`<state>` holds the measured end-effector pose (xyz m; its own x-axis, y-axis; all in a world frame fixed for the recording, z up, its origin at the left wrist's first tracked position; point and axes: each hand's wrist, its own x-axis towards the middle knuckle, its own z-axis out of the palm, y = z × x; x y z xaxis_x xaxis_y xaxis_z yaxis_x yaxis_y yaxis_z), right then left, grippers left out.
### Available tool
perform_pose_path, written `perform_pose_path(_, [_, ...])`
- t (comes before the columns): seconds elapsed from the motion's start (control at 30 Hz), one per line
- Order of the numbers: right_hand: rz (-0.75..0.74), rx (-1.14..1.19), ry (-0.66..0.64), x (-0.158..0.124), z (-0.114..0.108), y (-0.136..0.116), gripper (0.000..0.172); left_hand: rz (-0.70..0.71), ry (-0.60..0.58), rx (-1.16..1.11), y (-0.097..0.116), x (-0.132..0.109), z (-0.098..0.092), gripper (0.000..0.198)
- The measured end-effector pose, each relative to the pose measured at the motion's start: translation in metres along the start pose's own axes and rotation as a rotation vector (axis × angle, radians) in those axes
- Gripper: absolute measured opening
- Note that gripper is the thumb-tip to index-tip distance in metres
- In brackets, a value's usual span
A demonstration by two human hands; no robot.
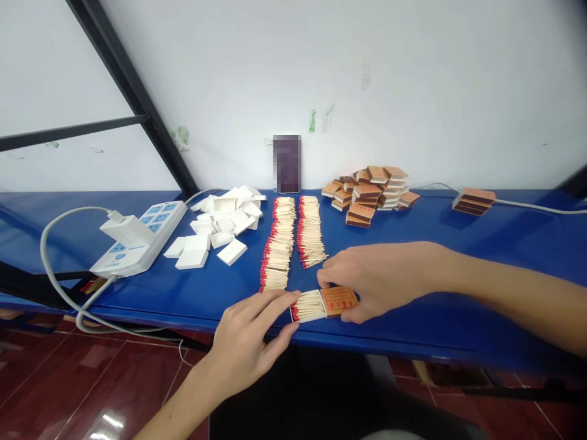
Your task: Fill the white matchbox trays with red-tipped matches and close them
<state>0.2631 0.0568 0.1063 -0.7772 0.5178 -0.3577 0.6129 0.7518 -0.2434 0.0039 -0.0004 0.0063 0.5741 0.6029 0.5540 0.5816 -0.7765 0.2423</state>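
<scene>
Near the table's front edge, a white matchbox tray (314, 316) full of red-tipped matches sits partly inside an orange matchbox sleeve (338, 300). My left hand (257, 336) pinches the tray's left end between thumb and fingers. My right hand (380, 278) grips the sleeve from the right, its thumb at the near right corner and fingers along the far side. Match heads point left in the tray. Just beyond, two long rows of loose matches, a left row (279, 244) and a shorter right row (310, 232), lie on the blue table (440, 293).
White empty trays (224, 220) are heaped at the left, beside a white power strip (151, 235) with a plugged-in adapter and cable. Matchboxes (367, 192) are piled at the back right, with a small stack (474, 200) farther right. A dark pixelated rectangle (288, 165) stands against the wall.
</scene>
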Motion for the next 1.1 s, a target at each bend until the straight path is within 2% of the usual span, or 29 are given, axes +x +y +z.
perform_pose_path(0.1, [-0.014, 0.049, -0.009, -0.001, -0.001, -0.002, 0.028, -0.022, -0.001, -0.019, 0.000, -0.001, 0.001, 0.036])
perform_pose_path(0.3, [0.063, 0.011, 0.034, -0.002, -0.001, -0.009, 0.025, -0.039, -0.010, -0.053, -0.001, -0.001, 0.001, 0.027])
perform_pose_path(0.47, [0.070, -0.019, 0.041, -0.002, 0.001, -0.010, 0.023, -0.063, -0.017, -0.096, -0.001, 0.000, 0.001, 0.036])
perform_pose_path(0.57, [0.066, -0.003, 0.023, -0.001, 0.002, -0.007, 0.020, -0.057, -0.034, -0.134, -0.001, 0.000, -0.002, 0.034])
perform_pose_path(0.7, [0.005, 0.031, 0.043, 0.001, 0.003, -0.006, 0.022, -0.035, -0.049, -0.186, 0.000, 0.001, -0.005, 0.027])
perform_pose_path(0.8, [-0.077, 0.065, 0.095, 0.006, 0.009, -0.010, 0.019, -0.054, -0.046, -0.192, 0.000, 0.002, -0.004, 0.028])
perform_pose_path(1.0, [-0.332, 0.181, 0.253, 0.023, 0.030, -0.016, 0.021, -0.092, -0.005, -0.233, -0.003, 0.000, 0.000, 0.060])
perform_pose_path(1.1, [-0.396, 0.224, 0.279, 0.027, 0.036, -0.013, 0.026, -0.068, -0.010, -0.232, -0.004, 0.000, 0.000, 0.063])
